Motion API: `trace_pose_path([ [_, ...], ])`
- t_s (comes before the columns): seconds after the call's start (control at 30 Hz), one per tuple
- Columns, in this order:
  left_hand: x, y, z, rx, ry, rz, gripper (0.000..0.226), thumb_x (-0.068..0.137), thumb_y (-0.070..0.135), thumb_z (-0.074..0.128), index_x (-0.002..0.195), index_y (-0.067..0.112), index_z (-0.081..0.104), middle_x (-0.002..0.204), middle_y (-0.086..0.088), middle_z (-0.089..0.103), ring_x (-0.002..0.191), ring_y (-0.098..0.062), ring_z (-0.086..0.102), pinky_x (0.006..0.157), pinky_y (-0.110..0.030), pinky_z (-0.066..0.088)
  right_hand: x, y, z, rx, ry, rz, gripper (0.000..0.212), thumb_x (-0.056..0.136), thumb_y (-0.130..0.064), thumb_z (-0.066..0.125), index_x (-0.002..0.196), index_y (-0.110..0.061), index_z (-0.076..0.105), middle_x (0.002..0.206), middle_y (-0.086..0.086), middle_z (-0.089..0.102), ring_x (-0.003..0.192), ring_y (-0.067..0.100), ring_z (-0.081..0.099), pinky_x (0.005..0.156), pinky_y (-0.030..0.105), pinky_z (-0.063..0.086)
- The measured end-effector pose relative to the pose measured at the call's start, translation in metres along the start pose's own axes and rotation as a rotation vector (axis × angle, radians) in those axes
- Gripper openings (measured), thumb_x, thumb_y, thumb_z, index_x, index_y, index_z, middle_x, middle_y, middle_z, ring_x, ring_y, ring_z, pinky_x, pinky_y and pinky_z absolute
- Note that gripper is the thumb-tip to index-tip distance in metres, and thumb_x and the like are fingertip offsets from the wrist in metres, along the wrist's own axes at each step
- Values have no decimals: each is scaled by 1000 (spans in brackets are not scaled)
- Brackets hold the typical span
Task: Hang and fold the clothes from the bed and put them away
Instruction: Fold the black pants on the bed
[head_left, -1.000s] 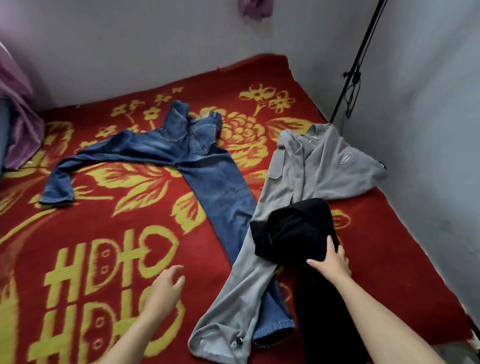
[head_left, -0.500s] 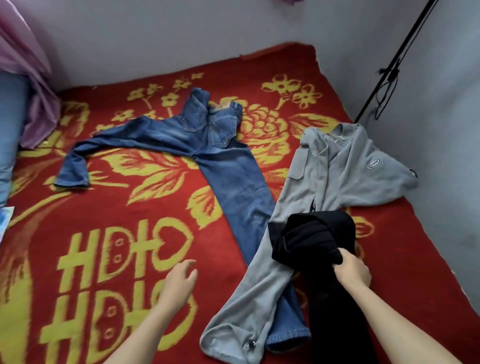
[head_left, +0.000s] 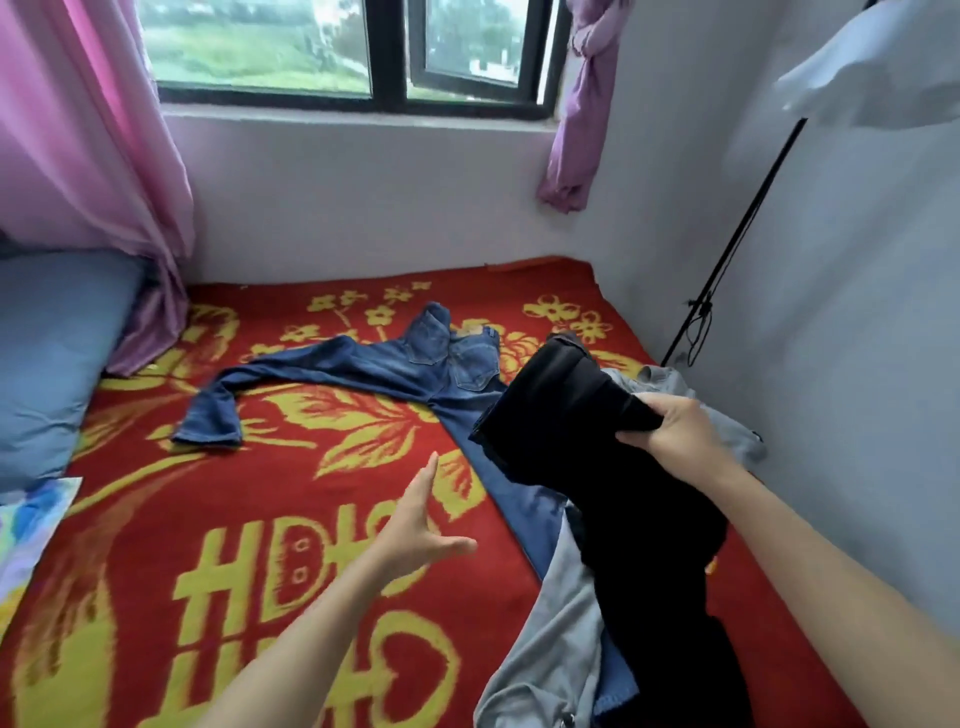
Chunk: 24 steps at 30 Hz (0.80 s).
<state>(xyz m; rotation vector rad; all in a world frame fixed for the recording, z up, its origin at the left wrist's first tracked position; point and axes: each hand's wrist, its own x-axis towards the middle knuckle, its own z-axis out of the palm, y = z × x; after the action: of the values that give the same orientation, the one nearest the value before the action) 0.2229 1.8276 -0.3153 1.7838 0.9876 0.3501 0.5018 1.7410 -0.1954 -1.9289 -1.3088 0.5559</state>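
Note:
My right hand (head_left: 675, 431) grips a black garment (head_left: 566, 410) by its upper end and holds it lifted off the bed; the rest of it trails down toward me. Beneath it lie grey trousers (head_left: 561, 639), partly hidden by the black cloth. Blue jeans (head_left: 415, 364) are spread flat across the red and yellow blanket (head_left: 234, 519), one leg reaching left. My left hand (head_left: 415, 530) hovers open above the blanket, fingers spread, just left of the black garment and holding nothing.
A blue pillow (head_left: 47, 364) and pink curtain (head_left: 88, 156) are at the left. A window (head_left: 363, 47) sits above the far wall. A black stand pole (head_left: 727, 249) leans by the right wall, with a white garment (head_left: 878, 67) hanging above.
My right hand closed on the black garment and raised it off the grey trousers. My left hand rose and moved right. The view tilted up, showing the window.

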Motion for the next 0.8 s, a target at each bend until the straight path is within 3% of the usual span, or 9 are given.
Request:
trace_pose_path([
  [0.1, -34, 21, -51, -144, 83, 129, 134, 34, 81, 72, 135, 50, -11, 149, 16, 3, 139, -4, 7, 114, -31, 19, -11, -69, 15, 100, -19, -101, 26, 70, 12, 72, 89, -7, 71, 87, 9, 71, 83, 21, 65, 81, 35, 49],
  [0.17, -58, 33, -83, -206, 100, 200, 128, 36, 78, 74, 132, 56, -8, 147, 16, 7, 138, -4, 13, 112, -34, 25, -22, -104, 33, 139, -51, -140, 30, 67, 13, 73, 86, -11, 71, 85, 3, 72, 82, 19, 66, 81, 33, 51],
  [0.23, -79, 44, -108, -261, 70, 280, 127, 42, 69, 80, 138, 52, -2, 152, 12, 13, 139, -6, 21, 111, -34, 30, -28, -131, 51, 149, -85, -170, 35, 65, 13, 75, 79, -18, 71, 75, -9, 71, 75, 10, 66, 76, 27, 52],
  [0.3, -101, 54, -126, -267, 36, 362, 119, 54, 54, 84, 147, 35, 12, 148, 7, 34, 133, -5, 38, 103, -24, 39, -30, -153, 67, 160, -105, -182, 33, 63, 12, 76, 74, -18, 70, 67, -13, 69, 66, 4, 65, 69, 24, 52],
  [0.4, -133, 65, -141, -270, 65, 395, 77, 66, 32, 76, 133, 31, 38, 125, 12, 55, 117, 0, 53, 91, -16, 43, -35, -185, 89, 174, -128, -227, 29, 62, 13, 75, 69, -14, 68, 61, -12, 66, 59, 1, 61, 63, 22, 48],
  [0.53, -165, 76, -156, -276, 368, 388, 21, 85, 5, 66, 90, 24, 59, 87, 11, 63, 78, 11, 61, 71, -11, 43, -39, -221, 105, 215, -147, -257, 29, 63, 13, 75, 72, -14, 67, 70, -4, 66, 60, 4, 62, 64, 20, 49],
  [0.67, -185, 83, -187, -445, 648, 359, 15, 91, 9, 57, 77, 13, 60, 71, 0, 60, 56, 0, 57, 53, -13, 45, -42, -251, 113, 245, -152, -342, 24, 65, 10, 75, 83, -4, 66, 78, 3, 65, 69, 13, 61, 70, 26, 51],
  [0.8, -197, 86, -215, -419, 833, 386, 17, 89, 7, 60, 75, 16, 63, 63, 8, 59, 57, 3, 53, 54, -12, 43, -41, -256, 131, 172, -177, -436, 31, 69, 0, 77, 94, -11, 62, 83, -2, 63, 76, 11, 58, 74, 26, 46],
])
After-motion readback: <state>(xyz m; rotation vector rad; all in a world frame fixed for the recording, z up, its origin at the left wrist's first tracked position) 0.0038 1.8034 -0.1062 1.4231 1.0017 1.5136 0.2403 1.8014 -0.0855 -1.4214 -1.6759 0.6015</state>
